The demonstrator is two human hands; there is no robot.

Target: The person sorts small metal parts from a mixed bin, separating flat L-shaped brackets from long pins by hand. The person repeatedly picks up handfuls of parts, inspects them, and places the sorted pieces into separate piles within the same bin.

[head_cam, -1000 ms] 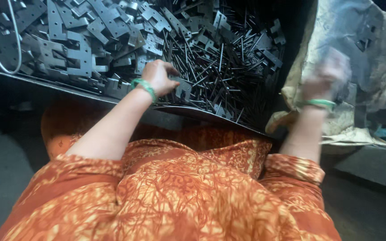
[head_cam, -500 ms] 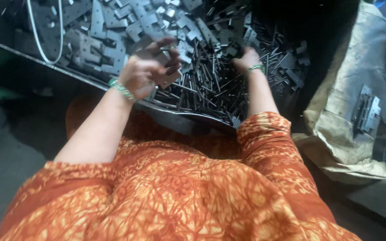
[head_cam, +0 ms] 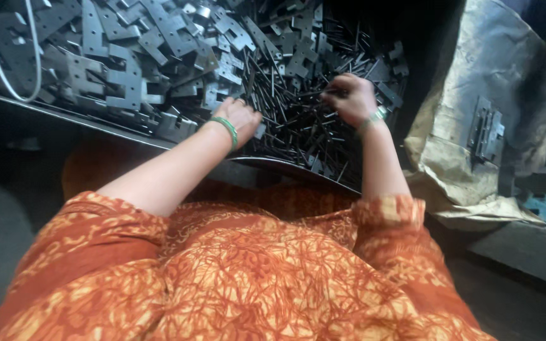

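- My orange patterned dress [head_cam: 235,278] fills the lower frame; I'm leaning over a dark metal tray [head_cam: 298,165] on the table.
- Sack [head_cam: 475,126], tan and crumpled, sits right of the tray with a stack of hinges [head_cam: 486,136] on it.
- Plates [head_cam: 127,57]: grey punched hinge leaves heaped across the left and middle of the tray; white cable [head_cam: 7,69] loops over the far left.
- Pins [head_cam: 298,120]: thin dark rods in a tangled pile at the tray's right end, lying every way, some sticking up.
- Change: a second ago my right hand was out over the sack; now both hands are in the pin pile, so I read this as back to picking pins.
- Left hand [head_cam: 240,117], green bangle, presses palm-down at the pile's near edge, fingers curled into pins; can't tell if it holds any.
- Right hand [head_cam: 351,98], bangle too, pinches a few pins at the top of the pile.
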